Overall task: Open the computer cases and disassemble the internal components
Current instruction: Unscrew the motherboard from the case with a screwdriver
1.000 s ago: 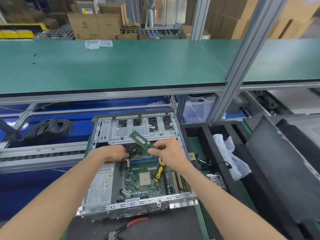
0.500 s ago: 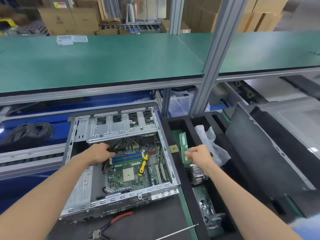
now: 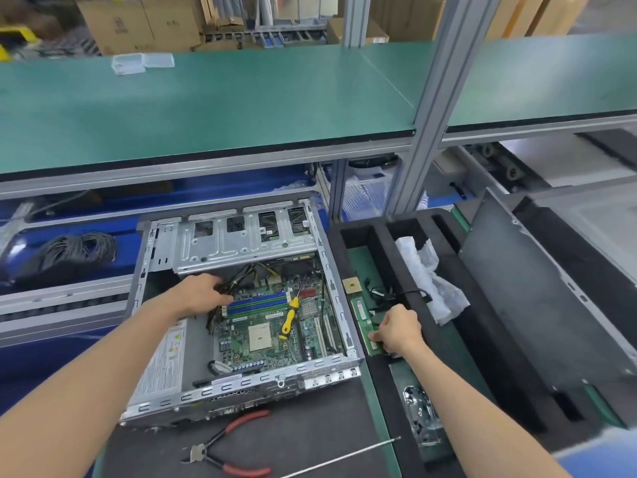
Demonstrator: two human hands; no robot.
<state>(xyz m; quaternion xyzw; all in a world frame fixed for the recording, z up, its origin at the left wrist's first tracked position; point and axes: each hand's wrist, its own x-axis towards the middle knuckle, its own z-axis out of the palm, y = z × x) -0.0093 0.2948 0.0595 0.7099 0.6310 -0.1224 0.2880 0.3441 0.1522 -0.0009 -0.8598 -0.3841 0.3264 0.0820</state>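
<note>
An open silver computer case (image 3: 238, 388) lies in front of me with its green motherboard (image 3: 272, 332) exposed. My left hand (image 3: 201, 293) rests inside the case by the cables, left of the blue memory slots (image 3: 258, 301). A yellow-handled screwdriver (image 3: 289, 319) lies on the board. My right hand (image 3: 398, 329) pinches a green memory stick (image 3: 363, 320) down in the black foam tray (image 3: 348, 243) to the right of the case.
Red-handled pliers (image 3: 231, 443) and a thin metal rod (image 3: 341, 457) lie on the mat before the case. The tray also holds a small chip (image 3: 351, 286), crumpled plastic (image 3: 427, 281) and a metal bracket (image 3: 422, 415). A dark case panel (image 3: 551, 312) leans at right. Coiled cable (image 3: 74, 250) sits at left.
My right hand carried the memory stick from above the case rightward and down into the foam tray. My left hand stayed inside the case.
</note>
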